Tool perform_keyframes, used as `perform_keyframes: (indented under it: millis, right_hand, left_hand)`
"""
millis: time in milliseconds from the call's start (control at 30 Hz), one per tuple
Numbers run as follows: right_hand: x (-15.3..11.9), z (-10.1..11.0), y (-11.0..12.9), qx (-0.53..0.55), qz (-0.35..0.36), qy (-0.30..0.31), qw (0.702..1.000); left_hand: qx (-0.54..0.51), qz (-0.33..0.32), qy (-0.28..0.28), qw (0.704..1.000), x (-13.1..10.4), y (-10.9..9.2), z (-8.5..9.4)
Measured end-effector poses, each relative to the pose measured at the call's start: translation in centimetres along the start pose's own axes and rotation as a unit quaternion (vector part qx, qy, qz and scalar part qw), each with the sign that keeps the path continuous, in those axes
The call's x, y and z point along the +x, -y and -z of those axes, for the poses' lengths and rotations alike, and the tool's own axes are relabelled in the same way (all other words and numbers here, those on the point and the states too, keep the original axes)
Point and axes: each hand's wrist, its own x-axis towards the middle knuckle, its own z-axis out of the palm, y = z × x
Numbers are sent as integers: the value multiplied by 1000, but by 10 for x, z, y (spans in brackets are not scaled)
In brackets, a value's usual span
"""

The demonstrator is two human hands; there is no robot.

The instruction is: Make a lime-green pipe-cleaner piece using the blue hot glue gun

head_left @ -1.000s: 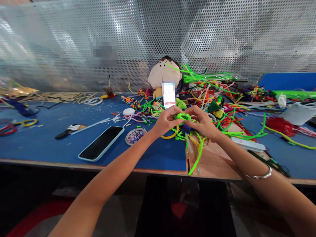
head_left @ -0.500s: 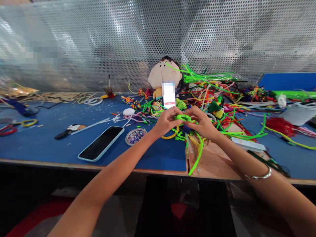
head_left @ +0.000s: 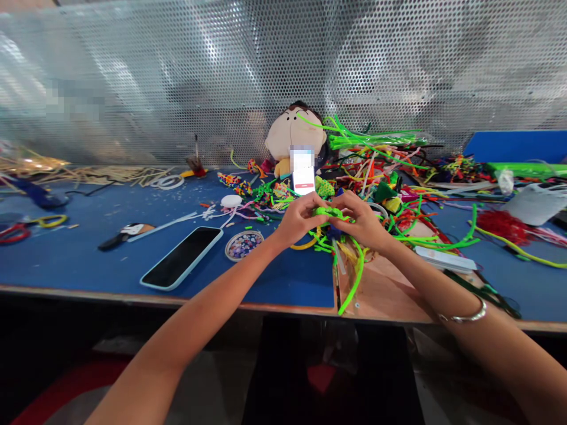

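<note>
Centrally, one bright-green cord piece [head_left: 328, 212], long axis running left to right, is pinched at its ends by left hand [head_left: 297, 223] and right hand [head_left: 367, 224]; beyond, one lit phone [head_left: 303, 177], stood upright before one plush doll [head_left: 292, 134].

Cords [head_left: 252, 215] block beyond dish [head_left: 226, 248]; room nr tbl edge [head_left: 283, 307].

No words, numbers, brands or signs can be read. The upright smartphone [head_left: 303, 175] in front of the plush doll [head_left: 290, 133] has a lit white screen with faint marks and a red bar near the bottom, too small to read. Pixelated patches cover its top and part of the perforated metal panel [head_left: 221, 65].
</note>
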Motion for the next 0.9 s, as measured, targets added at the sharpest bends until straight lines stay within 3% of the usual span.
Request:
perform_keyframes:
  millis: [400, 900]
  right_hand:
    - [0, -1, 0, 0, -18, -5, 1000]
    - [1, -2, 0, -3, -19, -15, 1000]
  left_hand:
    - [16, -22, -9, 1000, 0, 2, -1]
    - [17, -2, -30, 999, -1, 1, -3]
